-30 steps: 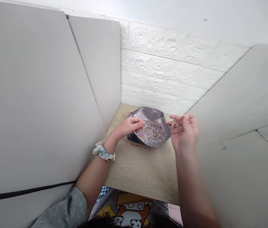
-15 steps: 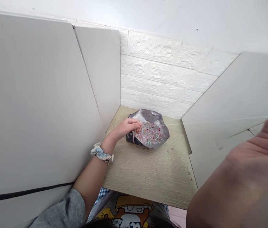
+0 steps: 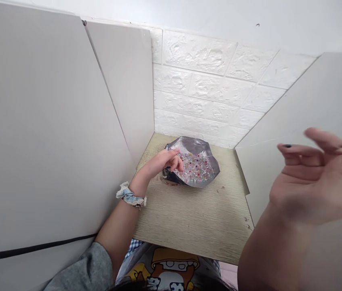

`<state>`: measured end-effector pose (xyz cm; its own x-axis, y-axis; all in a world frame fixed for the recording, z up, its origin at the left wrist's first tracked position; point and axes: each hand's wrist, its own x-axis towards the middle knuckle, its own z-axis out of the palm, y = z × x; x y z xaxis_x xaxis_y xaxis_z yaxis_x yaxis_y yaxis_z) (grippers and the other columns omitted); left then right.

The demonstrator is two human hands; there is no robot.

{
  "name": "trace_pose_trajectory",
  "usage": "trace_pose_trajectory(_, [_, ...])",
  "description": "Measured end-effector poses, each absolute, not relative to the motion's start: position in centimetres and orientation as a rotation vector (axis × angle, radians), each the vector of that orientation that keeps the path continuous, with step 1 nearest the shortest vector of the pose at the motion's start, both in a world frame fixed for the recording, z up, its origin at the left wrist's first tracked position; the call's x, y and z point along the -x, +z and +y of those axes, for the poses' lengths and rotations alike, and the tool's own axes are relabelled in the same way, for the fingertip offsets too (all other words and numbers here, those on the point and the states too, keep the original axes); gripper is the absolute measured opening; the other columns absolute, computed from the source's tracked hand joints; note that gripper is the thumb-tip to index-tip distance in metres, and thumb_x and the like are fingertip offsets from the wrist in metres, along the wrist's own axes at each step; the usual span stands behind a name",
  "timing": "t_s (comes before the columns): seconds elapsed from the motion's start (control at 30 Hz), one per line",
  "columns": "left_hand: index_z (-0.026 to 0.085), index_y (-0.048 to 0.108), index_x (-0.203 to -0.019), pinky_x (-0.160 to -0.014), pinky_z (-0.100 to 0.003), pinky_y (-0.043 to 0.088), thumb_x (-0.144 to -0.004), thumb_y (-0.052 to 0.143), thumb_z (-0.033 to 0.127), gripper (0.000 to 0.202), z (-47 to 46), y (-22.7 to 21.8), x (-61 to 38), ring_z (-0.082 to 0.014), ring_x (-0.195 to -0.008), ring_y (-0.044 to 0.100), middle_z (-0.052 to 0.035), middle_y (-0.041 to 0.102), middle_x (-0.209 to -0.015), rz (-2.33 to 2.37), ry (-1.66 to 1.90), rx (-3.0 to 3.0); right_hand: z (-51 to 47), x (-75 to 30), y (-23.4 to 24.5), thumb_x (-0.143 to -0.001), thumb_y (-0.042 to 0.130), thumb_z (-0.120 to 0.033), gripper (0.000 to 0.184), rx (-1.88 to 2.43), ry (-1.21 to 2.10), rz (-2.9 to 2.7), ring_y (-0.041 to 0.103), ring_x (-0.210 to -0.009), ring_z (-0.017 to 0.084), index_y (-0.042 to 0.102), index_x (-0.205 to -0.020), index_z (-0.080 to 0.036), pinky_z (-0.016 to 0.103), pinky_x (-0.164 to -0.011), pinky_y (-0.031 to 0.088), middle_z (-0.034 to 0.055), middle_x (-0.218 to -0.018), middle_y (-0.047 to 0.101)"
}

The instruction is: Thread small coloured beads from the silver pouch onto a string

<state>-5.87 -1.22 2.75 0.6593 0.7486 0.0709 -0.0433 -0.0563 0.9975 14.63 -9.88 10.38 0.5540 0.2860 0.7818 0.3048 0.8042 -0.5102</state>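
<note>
My left hand (image 3: 165, 161) is over the left rim of an opened silver-lined bag (image 3: 213, 165). Its thumb side is stretched out while the other fingers curl in, around what seems to be one end of a thin clear thread (image 3: 258, 142). Small multicoloured beads (image 3: 195, 166), mostly pink and clear, lie inside the bag. The thread runs faintly up to the right, towards my right hand (image 3: 319, 173). That hand is raised well away from the bag, palm showing, slightly blurred, with its thumb and finger pinched at the frame's right edge.
The bag stands on a narrow wooden tabletop (image 3: 195, 218) against a white brick-patterned wall (image 3: 198, 81). A tall white panel (image 3: 52, 121) closes in the left side, and another white panel (image 3: 313, 105) flanks the right. A fabric scrunchie (image 3: 131, 196) circles my left wrist.
My right hand has moved left and further into view, its fingers showing more. The left hand stays at the bag, but its fingers have shifted and the short strand hanging beneath it no longer shows.
</note>
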Motion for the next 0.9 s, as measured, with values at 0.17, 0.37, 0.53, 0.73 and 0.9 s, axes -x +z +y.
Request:
trace_pose_trajectory(0.17, [0.013, 0.052, -0.040, -0.074, -0.025, 0.039, -0.080, 0.028, 0.046, 0.058, -1.2, 2.9, 5.9, -0.0133, -0.069, 0.056, -0.0075, 0.061, -0.062, 0.687, 0.738, -1.564, -9.7, -13.9, 9.1, -0.076, 0.049, -0.018, 0.003, 0.716, 0.240, -1.265, 0.058, -0.064, 0.016, 0.052, -0.075, -0.018, 0.034, -0.058, 0.046, 0.0026, -0.071, 0.061])
trace_pose_trajectory(0.37, [0.012, 0.062, -0.072, -0.069, -0.026, 0.042, -0.078, 0.033, 0.047, 0.045, -1.2, 2.5, 5.5, -0.0139, -0.071, 0.057, -0.0075, 0.063, -0.076, 0.624, 0.939, -1.369, -9.6, -12.3, 8.1, -0.078, 0.046, -0.022, 0.010, 1.178, 0.442, -1.852, 0.049, -0.062, 0.011, 0.054, -0.071, -0.020, 0.025, -0.056, 0.039, -0.0006, -0.067, 0.054])
trace_pose_trajectory(0.53, [0.013, 0.060, -0.082, -0.065, -0.025, 0.044, -0.074, 0.045, 0.045, 0.037, -1.5, 2.6, 5.2, -0.0119, -0.068, 0.056, -0.0066, 0.061, -0.074, 0.488, 0.752, -1.295, -7.9, -10.3, 6.6, -0.079, 0.043, -0.020, 0.015, 1.371, 0.433, -2.027, 0.046, -0.062, 0.009, 0.055, -0.070, -0.020, 0.022, -0.056, 0.035, -0.0017, -0.069, 0.052])
trace_pose_trajectory(0.73, [0.013, 0.055, -0.069, -0.038, -0.016, 0.027, -0.068, 0.056, 0.037, 0.024, -1.4, 2.5, 4.9, -0.0023, -0.042, 0.037, 0.0023, 0.048, -0.054, 0.681, 0.645, -1.440, -6.9, -10.4, 5.1, -0.079, 0.042, -0.019, 0.013, 1.394, 0.359, -1.980, 0.047, -0.066, 0.010, 0.051, -0.070, -0.019, 0.023, -0.060, 0.034, -0.0009, -0.070, 0.053])
trace_pose_trajectory(0.9, [0.013, 0.051, -0.064, -0.036, -0.016, 0.017, -0.069, 0.053, 0.036, 0.024, -1.2, 2.0, 4.6, -0.0010, -0.038, 0.028, 0.0039, 0.042, -0.049, 0.717, 0.537, -1.450, -6.3, -12.3, 5.7, -0.080, 0.042, -0.024, 0.013, 1.428, 0.356, -1.939, 0.050, -0.066, 0.012, 0.053, -0.074, -0.020, 0.026, -0.061, 0.037, -0.0004, -0.070, 0.056])
